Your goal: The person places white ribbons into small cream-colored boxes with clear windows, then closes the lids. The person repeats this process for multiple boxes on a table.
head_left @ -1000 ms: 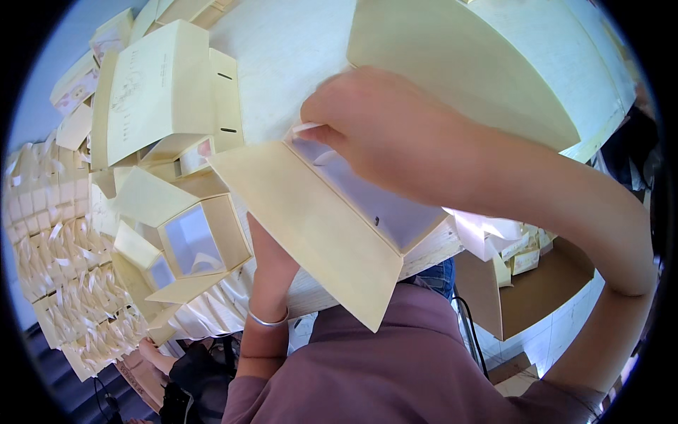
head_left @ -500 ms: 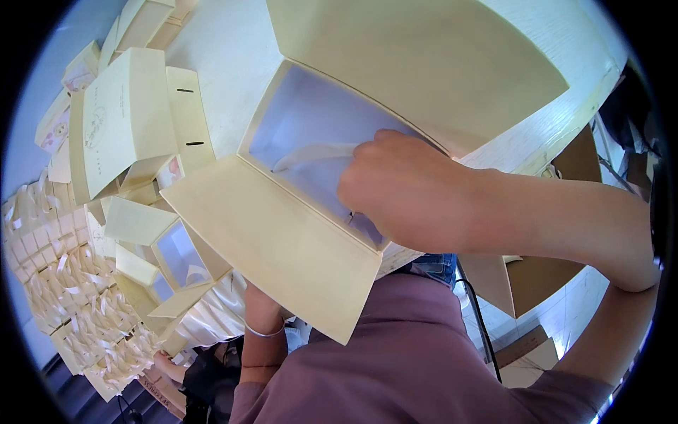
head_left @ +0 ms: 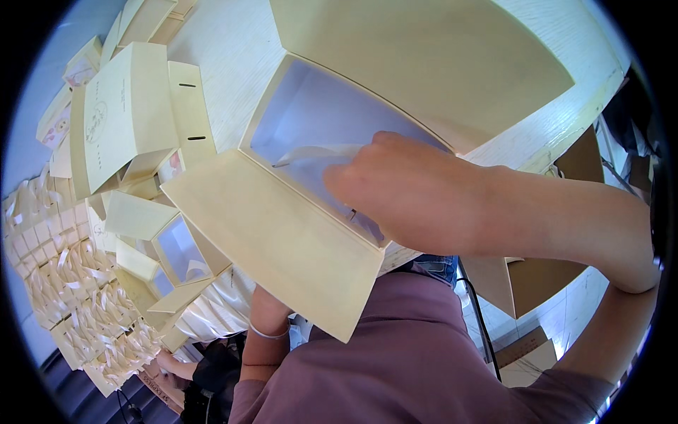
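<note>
The right hand (head_left: 406,191) is laid inside an open cream box (head_left: 311,120), fingers curled around a white ribbon (head_left: 318,152) that runs leftward from the fingertips. A flap (head_left: 282,240) lies just below the hand. The left hand is hidden beneath the box; its grip cannot be told.

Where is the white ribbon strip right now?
Head view, centre: the white ribbon strip lies inside the open cream cardboard box, at the right hand fingertips.
</note>
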Motion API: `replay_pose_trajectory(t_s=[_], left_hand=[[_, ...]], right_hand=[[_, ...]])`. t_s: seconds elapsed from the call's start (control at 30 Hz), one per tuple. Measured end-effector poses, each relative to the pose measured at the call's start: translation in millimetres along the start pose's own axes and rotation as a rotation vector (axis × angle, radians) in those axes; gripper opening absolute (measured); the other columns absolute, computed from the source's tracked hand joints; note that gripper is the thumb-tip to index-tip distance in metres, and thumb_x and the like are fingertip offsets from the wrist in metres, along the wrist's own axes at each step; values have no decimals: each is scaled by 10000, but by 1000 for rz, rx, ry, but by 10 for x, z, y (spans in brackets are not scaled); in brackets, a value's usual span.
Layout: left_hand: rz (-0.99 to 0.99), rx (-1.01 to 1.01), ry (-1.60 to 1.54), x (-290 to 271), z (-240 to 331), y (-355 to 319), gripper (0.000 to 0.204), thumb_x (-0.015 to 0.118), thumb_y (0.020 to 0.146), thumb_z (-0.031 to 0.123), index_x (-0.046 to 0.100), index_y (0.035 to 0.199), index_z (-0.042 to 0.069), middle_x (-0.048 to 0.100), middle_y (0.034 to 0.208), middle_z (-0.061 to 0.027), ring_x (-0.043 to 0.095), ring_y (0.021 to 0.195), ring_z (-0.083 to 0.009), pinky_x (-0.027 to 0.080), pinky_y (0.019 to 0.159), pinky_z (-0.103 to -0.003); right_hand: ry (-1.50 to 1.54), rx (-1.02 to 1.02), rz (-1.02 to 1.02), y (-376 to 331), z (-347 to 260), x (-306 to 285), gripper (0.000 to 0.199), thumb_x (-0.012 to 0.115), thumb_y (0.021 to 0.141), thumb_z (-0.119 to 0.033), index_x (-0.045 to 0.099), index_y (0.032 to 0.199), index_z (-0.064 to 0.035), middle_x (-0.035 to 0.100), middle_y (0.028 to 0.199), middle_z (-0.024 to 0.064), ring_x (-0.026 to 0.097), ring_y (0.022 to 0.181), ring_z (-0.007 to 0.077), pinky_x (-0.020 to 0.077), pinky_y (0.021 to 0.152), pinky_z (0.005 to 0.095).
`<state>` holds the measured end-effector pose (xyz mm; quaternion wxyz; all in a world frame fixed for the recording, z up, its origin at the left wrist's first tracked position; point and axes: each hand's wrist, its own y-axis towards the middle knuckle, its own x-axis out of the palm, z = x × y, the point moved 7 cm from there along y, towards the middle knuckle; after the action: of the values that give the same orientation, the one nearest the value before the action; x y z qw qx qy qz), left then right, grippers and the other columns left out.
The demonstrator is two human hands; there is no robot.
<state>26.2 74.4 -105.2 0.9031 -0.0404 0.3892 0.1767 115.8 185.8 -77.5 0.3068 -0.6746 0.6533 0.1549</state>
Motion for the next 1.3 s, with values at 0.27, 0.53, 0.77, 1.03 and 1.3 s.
replay_pose_trajectory(t_s=[0.27, 0.53, 0.77, 1.03, 1.3], left_hand=[[-16, 39, -24, 82, 57, 32, 262, 699, 634, 189, 605, 839, 54, 604, 816, -87, 579, 768, -262, 448, 647, -345], [-23, 76, -53, 191, 171, -24, 258, 701, 630, 189, 609, 832, 60, 602, 808, -82, 578, 757, -262, 448, 642, -347], [-10, 98, -86, 192, 217, -34, 254, 703, 626, 189, 612, 827, 64, 601, 801, -79, 576, 748, -262, 448, 638, -349], [56, 91, -120, 170, 224, -8, 245, 690, 612, 159, 620, 831, 78, 588, 788, -71, 557, 732, -265, 442, 627, -356], [338, 14, 128, -308, -54, 24, 80, 596, 594, 45, 524, 626, 60, 552, 793, -60, 513, 752, -271, 437, 636, -355]], right_hand=[[61, 1, 76, 60, 70, 87, 99, 549, 646, 50, 552, 735, 6, 579, 724, 175, 552, 723, 347, 439, 663, 408], [307, 138, -77, 101, 132, 125, 103, 472, 661, 75, 547, 718, 35, 552, 693, 169, 543, 673, 285, 429, 594, 357], [369, 154, -7, 130, 213, 126, 32, 506, 711, 25, 534, 708, 40, 550, 687, 154, 538, 659, 234, 428, 599, 327], [377, 153, -39, 171, 198, 110, 58, 547, 708, -6, 567, 745, 35, 570, 697, 124, 546, 670, 202, 438, 638, 293], [-113, 67, -30, 87, -115, -46, 110, 590, 698, -15, 591, 803, 16, 571, 779, 127, 535, 767, 280, 426, 706, 346]])
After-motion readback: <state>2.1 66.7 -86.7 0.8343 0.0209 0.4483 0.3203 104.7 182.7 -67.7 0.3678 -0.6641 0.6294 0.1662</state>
